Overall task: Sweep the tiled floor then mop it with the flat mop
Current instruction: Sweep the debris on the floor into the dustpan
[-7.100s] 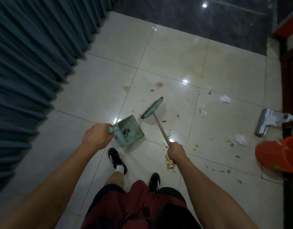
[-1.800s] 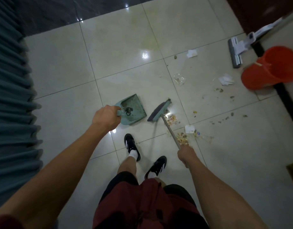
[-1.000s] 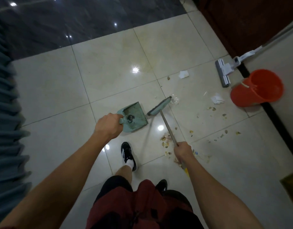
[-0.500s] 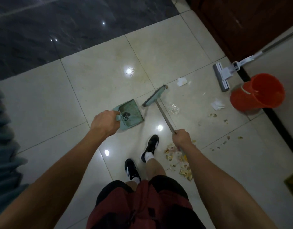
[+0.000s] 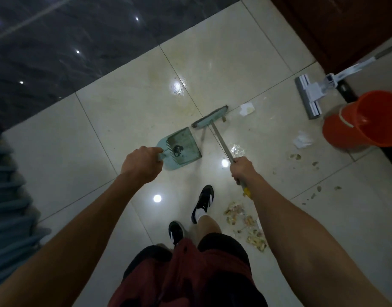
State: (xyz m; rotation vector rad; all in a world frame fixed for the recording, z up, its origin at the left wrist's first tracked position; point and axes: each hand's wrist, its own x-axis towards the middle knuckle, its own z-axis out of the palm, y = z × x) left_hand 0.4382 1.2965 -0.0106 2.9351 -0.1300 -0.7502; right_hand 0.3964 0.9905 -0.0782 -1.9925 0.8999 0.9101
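My left hand (image 5: 143,163) grips the handle of a pale green dustpan (image 5: 181,148) held low over the cream tiled floor (image 5: 128,120); a dark scrap lies in the pan. My right hand (image 5: 242,169) holds the metal handle of a small broom, whose green head (image 5: 209,117) rests on the tiles beyond the pan. A heap of yellowish debris (image 5: 246,224) lies by my right foot. A clear wrapper (image 5: 236,149) sits beside the broom handle. A white paper scrap (image 5: 247,109) lies just right of the broom head.
A flat mop (image 5: 307,96) rests at the upper right, its pole leaning toward a dark wooden door (image 5: 336,25). An orange bucket (image 5: 363,120) stands beside it, with crumpled tissue (image 5: 302,139) and small crumbs nearby. Teal curtains (image 5: 9,196) hang at left; dark floor lies beyond.
The broom head has reached farther out, up to the white paper scrap. I have stepped forward, so the debris heap now lies behind the broom by my right foot.
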